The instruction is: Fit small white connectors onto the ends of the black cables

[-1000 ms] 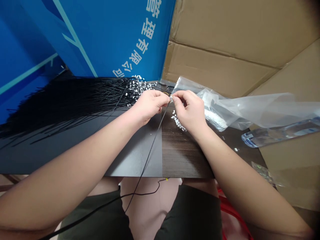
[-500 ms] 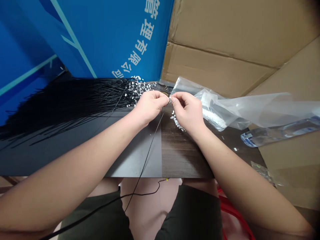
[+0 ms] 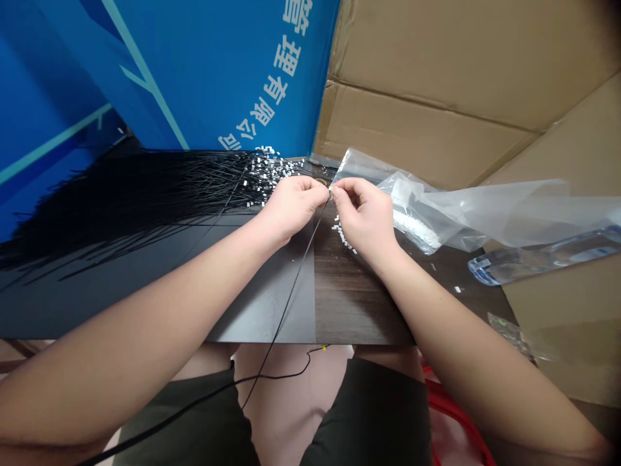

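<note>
Both hands meet above the table, fingertips almost touching. My left hand [image 3: 294, 206] is closed in a pinch on a thin black wire [image 3: 294, 282], which hangs from the fingers past the table edge toward my lap. A tiny whitish piece [image 3: 330, 193] shows between the two sets of fingertips; its exact shape is too small to tell. My right hand [image 3: 367, 217] pinches it with thumb and forefinger. Beneath the right hand lie several loose small white pieces [image 3: 347, 244], partly covered by it. Left of my hands spreads a thick bundle of black wires [image 3: 145, 188] with white ends [image 3: 264, 169].
Clear plastic bags [image 3: 499, 210], one with white pieces inside, lie to the right. Beyond them is a clear plastic object with blue edges [image 3: 543, 259]. A blue panel [image 3: 218, 65] and cardboard [image 3: 436, 58] stand behind the table [image 3: 363, 304]. A black cable [image 3: 194, 404] crosses my lap.
</note>
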Available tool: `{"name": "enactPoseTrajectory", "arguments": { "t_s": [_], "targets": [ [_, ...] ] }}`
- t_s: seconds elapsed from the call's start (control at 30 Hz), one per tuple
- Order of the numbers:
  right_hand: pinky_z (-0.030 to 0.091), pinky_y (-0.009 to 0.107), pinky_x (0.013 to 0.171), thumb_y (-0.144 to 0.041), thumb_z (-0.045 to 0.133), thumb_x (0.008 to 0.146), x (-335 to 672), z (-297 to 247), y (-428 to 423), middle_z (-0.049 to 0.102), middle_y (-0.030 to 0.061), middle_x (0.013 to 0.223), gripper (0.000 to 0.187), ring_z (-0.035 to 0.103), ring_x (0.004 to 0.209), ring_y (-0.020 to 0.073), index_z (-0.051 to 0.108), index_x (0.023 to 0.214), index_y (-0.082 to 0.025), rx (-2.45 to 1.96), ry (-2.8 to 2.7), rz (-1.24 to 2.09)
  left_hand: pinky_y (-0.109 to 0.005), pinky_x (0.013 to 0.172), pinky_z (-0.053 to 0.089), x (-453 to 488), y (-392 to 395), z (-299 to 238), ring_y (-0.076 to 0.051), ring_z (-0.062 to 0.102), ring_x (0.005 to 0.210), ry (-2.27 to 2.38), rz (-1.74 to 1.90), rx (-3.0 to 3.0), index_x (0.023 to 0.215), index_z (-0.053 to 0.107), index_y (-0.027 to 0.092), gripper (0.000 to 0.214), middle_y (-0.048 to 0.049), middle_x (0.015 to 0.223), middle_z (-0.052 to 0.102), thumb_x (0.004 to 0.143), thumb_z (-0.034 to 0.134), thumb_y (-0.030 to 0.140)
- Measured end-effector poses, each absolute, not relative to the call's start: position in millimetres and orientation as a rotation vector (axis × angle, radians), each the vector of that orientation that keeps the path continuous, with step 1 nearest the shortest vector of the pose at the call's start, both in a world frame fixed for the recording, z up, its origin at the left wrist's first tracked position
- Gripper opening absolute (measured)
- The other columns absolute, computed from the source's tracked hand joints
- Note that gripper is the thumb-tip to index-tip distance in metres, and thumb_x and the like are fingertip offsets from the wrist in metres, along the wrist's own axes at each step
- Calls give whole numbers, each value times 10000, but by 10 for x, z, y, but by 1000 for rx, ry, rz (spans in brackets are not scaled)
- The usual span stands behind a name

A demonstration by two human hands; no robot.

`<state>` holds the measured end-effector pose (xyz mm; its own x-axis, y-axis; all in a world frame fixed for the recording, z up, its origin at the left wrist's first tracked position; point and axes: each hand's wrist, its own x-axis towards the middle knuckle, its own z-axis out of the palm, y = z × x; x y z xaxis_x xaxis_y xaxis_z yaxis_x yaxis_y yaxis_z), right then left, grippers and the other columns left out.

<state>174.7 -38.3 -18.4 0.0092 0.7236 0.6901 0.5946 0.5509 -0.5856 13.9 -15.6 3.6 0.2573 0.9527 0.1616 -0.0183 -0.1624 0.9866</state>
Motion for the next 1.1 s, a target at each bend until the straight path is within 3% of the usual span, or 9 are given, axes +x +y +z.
{"name": "enactPoseTrajectory", "arguments": {
  "t_s": [0.37, 1.1],
  "targets": [
    [559, 391, 861, -260, 610, 1009, 1776, -187, -346, 790, 48, 962, 127, 708, 900, 213, 707, 938, -220, -1123, -1693, 111, -275, 543, 300, 125, -148, 60, -84, 425, 542, 909, 1108, 1360, 623, 602, 176, 138, 27, 589, 507, 745, 664, 192],
    [535, 394, 839, -258, 594, 1015, 1742, -212, -376, 771, 39, 925, 138, 692, 871, 209, 693, 924, -223, -1124, -1673, 149, -282, 552, 269, 144, -141, 25, -95, 423, 554, 906, 1157, 1443, 568, 533, 193, 181, 22, 564, 475, 725, 614, 153]
  ]
}}
